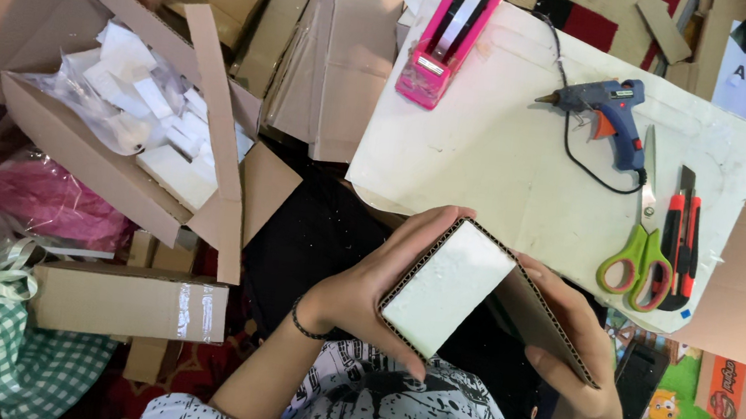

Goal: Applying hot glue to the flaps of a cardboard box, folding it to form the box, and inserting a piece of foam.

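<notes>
over the lap | left hand (pixel 364 296) and right hand (pixel 575 351) grip white block (pixel 446 286) in folded cardboard wrap (pixel 540 310) | wrap unsealed, glue gun (pixel 609 114) idle on surface (pixel 489 157)

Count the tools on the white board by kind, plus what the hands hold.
Glue gun, blue: 1
Scissors, green handles: 1
Utility knife, red and black: 1
Tape dispenser, pink: 1
Cardboard piece with white block, held by left hand and right hand: 1
Total: 5
</notes>
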